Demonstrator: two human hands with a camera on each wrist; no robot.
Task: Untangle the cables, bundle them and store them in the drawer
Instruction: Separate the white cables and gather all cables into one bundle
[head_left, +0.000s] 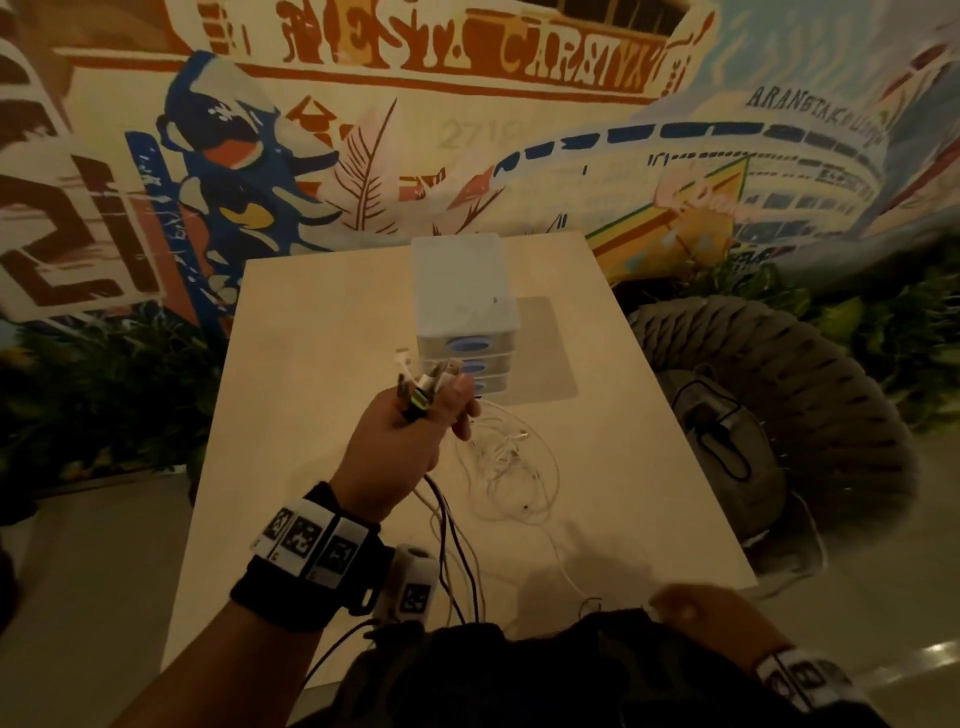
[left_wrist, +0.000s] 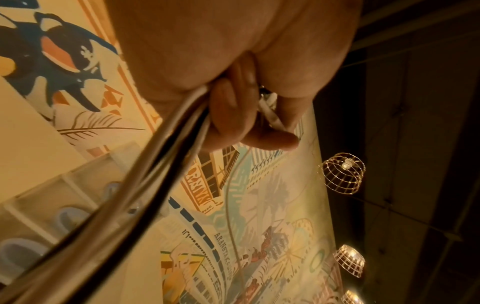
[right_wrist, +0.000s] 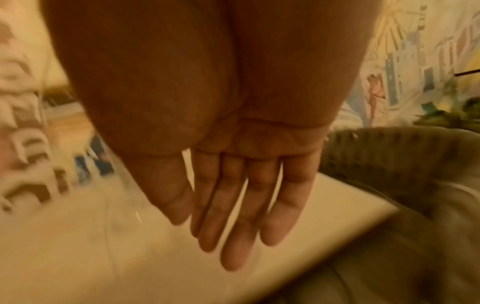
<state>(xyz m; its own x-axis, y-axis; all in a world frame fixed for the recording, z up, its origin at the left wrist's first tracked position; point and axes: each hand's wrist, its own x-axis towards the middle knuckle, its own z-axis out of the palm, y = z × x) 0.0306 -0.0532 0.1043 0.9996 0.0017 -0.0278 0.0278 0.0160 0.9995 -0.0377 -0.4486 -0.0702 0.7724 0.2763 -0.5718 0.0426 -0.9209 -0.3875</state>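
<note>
The left hand (head_left: 400, 441) grips a bunch of black and white cable ends (head_left: 423, 389) raised before the translucent three-drawer plastic cabinet (head_left: 465, 312); their lengths trail back toward the person. Right of it, thin white cables (head_left: 511, 467) lie tangled on the beige table (head_left: 311, 364). The right hand (head_left: 696, 608), flat-fingered and holding nothing, is nearer that tangle.

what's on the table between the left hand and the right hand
In the head view, a loose tangle of thin white cable lies on the table between the left hand, which grips a bunch of cable ends, and the open right hand.
</note>
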